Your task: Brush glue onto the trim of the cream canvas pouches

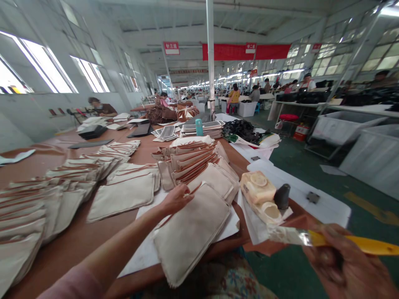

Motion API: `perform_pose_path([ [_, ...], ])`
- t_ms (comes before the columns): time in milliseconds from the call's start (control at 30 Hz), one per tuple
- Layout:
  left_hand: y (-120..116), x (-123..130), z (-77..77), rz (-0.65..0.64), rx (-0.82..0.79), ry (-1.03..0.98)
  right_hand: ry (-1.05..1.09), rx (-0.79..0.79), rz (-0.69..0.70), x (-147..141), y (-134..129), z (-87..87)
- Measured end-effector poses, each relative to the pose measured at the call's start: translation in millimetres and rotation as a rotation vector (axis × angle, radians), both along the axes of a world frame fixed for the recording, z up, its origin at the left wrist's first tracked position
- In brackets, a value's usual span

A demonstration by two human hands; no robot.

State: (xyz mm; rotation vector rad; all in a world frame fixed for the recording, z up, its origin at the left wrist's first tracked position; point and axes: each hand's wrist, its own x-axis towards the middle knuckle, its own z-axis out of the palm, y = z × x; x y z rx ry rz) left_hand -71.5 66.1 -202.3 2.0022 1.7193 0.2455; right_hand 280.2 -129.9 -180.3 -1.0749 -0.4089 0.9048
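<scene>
My left hand (177, 199) pinches the upper edge of a cream fabric panel (195, 232), which lies tilted over white paper and hangs past the table's front edge. Behind it stands a stack of similar cream panels with brown edging (215, 178). On the right, my right hand (343, 253) is closed round the yellow handle of a brush (314, 238). The pale bristles point left, just below an open cream-coloured glue container (269, 211). Beside that container are a larger stained plastic bottle (258, 187) and a dark cone-shaped piece (282, 196).
Rows of cream panels (68, 178) cover the left of the brown table (102, 238). Farther back are a teal bottle (198, 127), stacked pieces and black scraps (241, 131). White bins (370, 153) stand at right; a person (104, 109) sits at back left.
</scene>
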Motion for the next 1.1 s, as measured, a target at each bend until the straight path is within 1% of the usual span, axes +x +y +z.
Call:
perform_pose_path([
  [67,9.1,18.9,-16.3,0.075,0.067,0.049,0.029,-0.021,0.029,-14.5,4.5,2.0],
  [133,18.0,35.0,-26.3,0.155,0.091,0.094,0.046,-0.018,0.076,-25.0,9.6,2.7],
  [233,26.5,49.6,-31.4,0.228,0.077,0.126,0.048,0.031,0.136,-33.5,20.4,-1.5],
  [300,26.9,54.4,-30.4,0.219,0.060,0.110,0.036,0.070,0.158,-36.4,29.6,-6.4],
  [433,14.2,60.3,-21.9,0.122,0.077,-0.004,-0.036,0.158,0.174,-39.4,48.3,-12.2],
  [567,-14.5,63.2,-6.4,0.000,0.106,-0.193,-0.076,0.253,0.158,-40.1,62.8,-5.6],
  [633,-32.6,64.6,2.4,-0.079,0.058,-0.368,-0.076,0.270,0.156,-41.2,68.1,1.1],
  [733,-58.6,69.2,15.3,-0.186,-0.108,-0.705,-0.077,0.294,0.185,-46.0,73.6,9.6],
  [767,-65.8,71.2,19.5,-0.205,-0.152,-0.780,-0.082,0.299,0.201,-48.1,75.1,10.9],
  [867,-81.2,76.7,31.1,-0.230,-0.179,-0.846,-0.123,0.294,0.257,-52.5,79.3,9.9],
  [933,-87.0,78.7,37.3,-0.243,-0.185,-0.859,-0.171,0.275,0.266,-51.9,82.0,7.7],
  [1000,-90.5,79.6,41.2,-0.256,-0.197,-0.867,-0.210,0.266,0.222,-48.8,82.8,7.4],
  [1100,-93.2,79.6,42.9,-0.269,-0.189,-0.852,-0.218,0.282,0.154,-44.3,78.2,10.8],
])
